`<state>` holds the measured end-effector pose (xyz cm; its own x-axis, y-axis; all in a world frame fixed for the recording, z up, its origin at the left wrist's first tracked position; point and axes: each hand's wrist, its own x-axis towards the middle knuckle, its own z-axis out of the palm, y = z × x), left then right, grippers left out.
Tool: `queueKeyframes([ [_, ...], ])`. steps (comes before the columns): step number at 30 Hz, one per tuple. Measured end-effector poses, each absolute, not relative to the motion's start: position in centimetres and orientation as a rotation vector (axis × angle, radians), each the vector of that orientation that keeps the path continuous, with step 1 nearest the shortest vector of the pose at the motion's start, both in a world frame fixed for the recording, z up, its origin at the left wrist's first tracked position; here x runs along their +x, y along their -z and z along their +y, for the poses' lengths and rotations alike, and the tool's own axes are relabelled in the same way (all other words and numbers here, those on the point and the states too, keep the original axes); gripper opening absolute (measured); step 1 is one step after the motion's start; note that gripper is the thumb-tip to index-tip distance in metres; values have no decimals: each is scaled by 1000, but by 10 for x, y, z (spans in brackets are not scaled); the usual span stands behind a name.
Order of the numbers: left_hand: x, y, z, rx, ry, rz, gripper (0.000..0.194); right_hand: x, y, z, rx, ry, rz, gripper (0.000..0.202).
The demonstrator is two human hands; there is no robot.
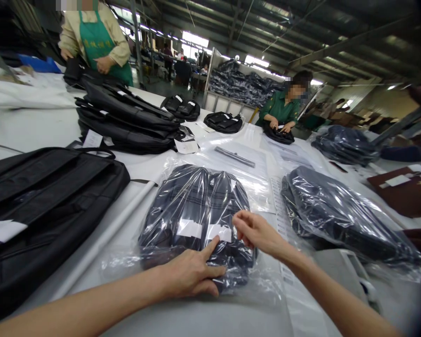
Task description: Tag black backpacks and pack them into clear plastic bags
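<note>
A black backpack (192,201) lies straps up inside a clear plastic bag (231,276) on the table in front of me. White paper wraps (190,229) sit around its two straps. My left hand (198,271) rests on the near part of the bag, fingers spread, the index finger pointing toward the right strap's wrap. Over the backpack's right side is my right hand (253,230), its fingers curled together. Whether it pinches anything is hidden. Beyond the backpack, flat plastic bags (245,164) with a printed strip lie stacked.
To the left lies a larger black backpack (56,201), with a pile of black bags (126,117) behind it. Bagged backpacks (337,210) lie at right, near a grey device (344,271). Two co-workers, one in a green apron (96,42), one in a green top (282,110), handle bags across the table.
</note>
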<state>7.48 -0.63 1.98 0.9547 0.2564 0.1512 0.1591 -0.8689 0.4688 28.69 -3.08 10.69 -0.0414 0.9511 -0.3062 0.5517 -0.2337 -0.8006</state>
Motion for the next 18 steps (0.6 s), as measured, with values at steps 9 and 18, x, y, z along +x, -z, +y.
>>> queueKeyframes([
  [9, 82, -21, 7, 1515, -800, 644, 45, 236, -66, -67, -1610, -1048, -758, 26],
  [18, 91, -18, 21, 766, -957, 622, 39, 185, -41, -57, -1577, -733, -1758, 11],
])
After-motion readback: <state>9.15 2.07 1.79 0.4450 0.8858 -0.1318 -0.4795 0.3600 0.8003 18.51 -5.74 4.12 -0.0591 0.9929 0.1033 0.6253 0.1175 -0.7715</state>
